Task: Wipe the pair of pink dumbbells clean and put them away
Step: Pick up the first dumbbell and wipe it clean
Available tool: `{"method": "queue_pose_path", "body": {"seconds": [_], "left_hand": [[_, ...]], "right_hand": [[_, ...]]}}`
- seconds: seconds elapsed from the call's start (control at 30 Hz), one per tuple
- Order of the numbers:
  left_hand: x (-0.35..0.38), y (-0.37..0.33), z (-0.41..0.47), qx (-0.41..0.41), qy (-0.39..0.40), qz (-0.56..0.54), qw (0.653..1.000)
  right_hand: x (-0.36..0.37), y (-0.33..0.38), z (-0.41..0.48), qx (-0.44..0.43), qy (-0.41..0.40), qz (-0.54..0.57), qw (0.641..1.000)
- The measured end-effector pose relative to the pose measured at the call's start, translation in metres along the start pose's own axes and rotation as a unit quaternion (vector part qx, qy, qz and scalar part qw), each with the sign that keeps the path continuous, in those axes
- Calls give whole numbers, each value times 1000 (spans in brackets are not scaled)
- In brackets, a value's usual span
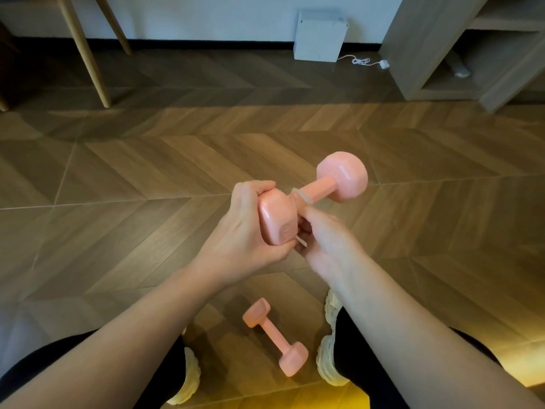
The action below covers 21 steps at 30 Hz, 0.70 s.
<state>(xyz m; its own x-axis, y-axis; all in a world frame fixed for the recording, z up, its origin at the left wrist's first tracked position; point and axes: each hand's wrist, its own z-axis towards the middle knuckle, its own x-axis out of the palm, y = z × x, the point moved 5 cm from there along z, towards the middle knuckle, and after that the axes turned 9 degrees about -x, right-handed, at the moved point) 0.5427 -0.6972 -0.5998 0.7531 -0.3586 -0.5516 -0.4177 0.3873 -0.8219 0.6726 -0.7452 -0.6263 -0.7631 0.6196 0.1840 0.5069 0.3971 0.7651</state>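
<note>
Left hand (pixel 244 231) grips dumbbell (pixel 342 175) head; right hand (pixel 327 246) touches handle.

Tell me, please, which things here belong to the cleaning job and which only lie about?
For the job: held dumbbell, gripped by the left hand; pale strip on its handle, pinched by the right hand; floor dumbbell.
Lying about: white box, white cable, chair legs, shelf unit.
</note>
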Motion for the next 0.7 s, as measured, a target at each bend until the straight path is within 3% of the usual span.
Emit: {"method": "queue_pose_path", "body": {"seconds": [0.23, 0.47, 0.7], "left_hand": [[-4, -17, -2, 52, 2, 53, 997], [2, -17, -4, 42, 2, 83, 996], [0, -12, -1, -25, 8, -37, 999]], "right_hand": [[-21, 33, 20, -27, -65, 89, 994], [-3, -6, 2, 30, -8, -18, 999], [-14, 23, 15, -37, -32, 75, 996]]}}
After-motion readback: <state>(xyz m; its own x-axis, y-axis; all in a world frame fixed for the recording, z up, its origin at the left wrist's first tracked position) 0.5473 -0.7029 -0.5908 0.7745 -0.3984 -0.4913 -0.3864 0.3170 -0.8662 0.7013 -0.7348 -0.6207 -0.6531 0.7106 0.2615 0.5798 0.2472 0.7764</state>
